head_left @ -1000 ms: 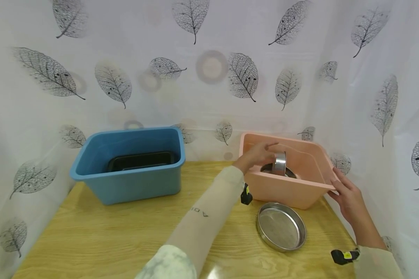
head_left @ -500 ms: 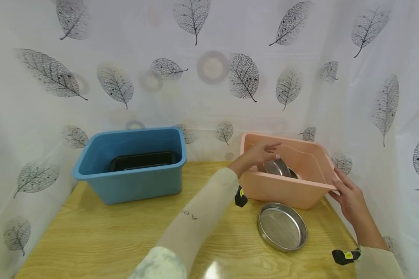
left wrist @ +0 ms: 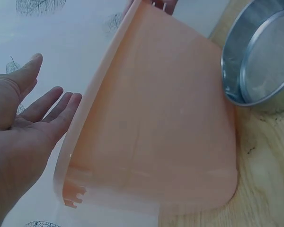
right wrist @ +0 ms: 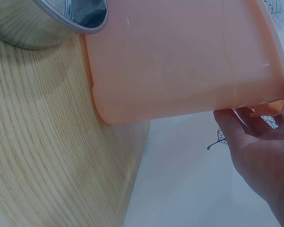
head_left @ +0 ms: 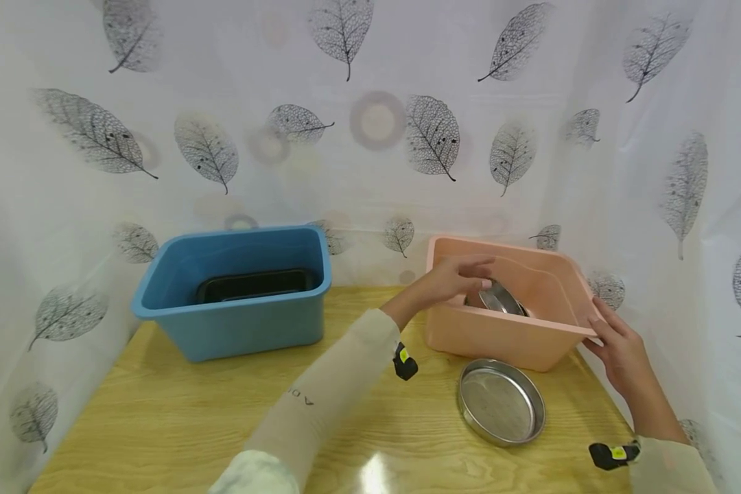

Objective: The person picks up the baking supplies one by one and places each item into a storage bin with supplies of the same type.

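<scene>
My left hand [head_left: 446, 281] is over the left part of the pink plastic tub [head_left: 500, 337], fingers extended and holding nothing. In the left wrist view its fingertips overlap the tub's rim. Just right of that hand, inside the tub, a round metal pan [head_left: 500, 298] leans at a tilt over something dark and round, mostly hidden. At the tub's right end my right hand [head_left: 622, 353] grips the rim, with fingers tucked under the lip [right wrist: 255, 142]. A second round, shallow metal pan [head_left: 501, 401] lies on the table in front of the tub.
To the left stands a blue plastic tub [head_left: 247, 333] with a black rectangular pan [head_left: 256, 285] inside. Both tubs stand near the back of the wooden table [head_left: 179, 418]. A white leaf-print curtain [head_left: 370, 178] closes off the back and sides.
The pan inside the pink tub has gone from upright in my left hand to leaning, let go. My left hand has drawn back slightly left. The right hand keeps its place.
</scene>
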The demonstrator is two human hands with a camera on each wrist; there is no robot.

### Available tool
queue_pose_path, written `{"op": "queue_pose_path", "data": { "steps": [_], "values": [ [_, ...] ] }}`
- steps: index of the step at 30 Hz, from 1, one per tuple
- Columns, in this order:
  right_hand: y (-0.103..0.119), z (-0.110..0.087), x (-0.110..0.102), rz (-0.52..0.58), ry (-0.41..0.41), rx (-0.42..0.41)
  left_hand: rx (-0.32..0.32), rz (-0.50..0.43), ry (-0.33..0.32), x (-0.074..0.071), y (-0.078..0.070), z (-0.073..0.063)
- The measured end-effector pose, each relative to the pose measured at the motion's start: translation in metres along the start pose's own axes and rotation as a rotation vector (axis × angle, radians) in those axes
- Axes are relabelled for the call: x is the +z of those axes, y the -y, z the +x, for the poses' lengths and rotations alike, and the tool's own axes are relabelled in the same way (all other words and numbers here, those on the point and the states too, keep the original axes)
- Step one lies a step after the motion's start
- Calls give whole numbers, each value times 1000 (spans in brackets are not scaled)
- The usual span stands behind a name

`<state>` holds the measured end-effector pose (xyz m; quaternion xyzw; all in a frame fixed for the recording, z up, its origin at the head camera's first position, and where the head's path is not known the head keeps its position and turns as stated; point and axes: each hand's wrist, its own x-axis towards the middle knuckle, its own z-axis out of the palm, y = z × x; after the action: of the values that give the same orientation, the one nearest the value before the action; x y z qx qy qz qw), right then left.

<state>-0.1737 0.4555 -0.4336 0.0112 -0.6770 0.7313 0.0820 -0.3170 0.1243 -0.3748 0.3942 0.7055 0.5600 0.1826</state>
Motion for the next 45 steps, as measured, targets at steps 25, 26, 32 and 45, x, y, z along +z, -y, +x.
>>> {"op": "queue_pose_path", "data": {
  "steps": [25, 26, 32, 45],
  "values": [
    [-1, 0, 1, -14, -36, 9, 21, -144, 7, 14, 14, -75],
    [-1, 0, 1, -17, -37, 11, 22, -152, 7, 16, 17, -77],
    [0, 0, 1, 37, -31, 5, -15, -148, 2, 27, 34, -90],
    [-1, 0, 2, 27, -35, 7, -64, -200, -5, 65, 81, -101]
  ]
}}
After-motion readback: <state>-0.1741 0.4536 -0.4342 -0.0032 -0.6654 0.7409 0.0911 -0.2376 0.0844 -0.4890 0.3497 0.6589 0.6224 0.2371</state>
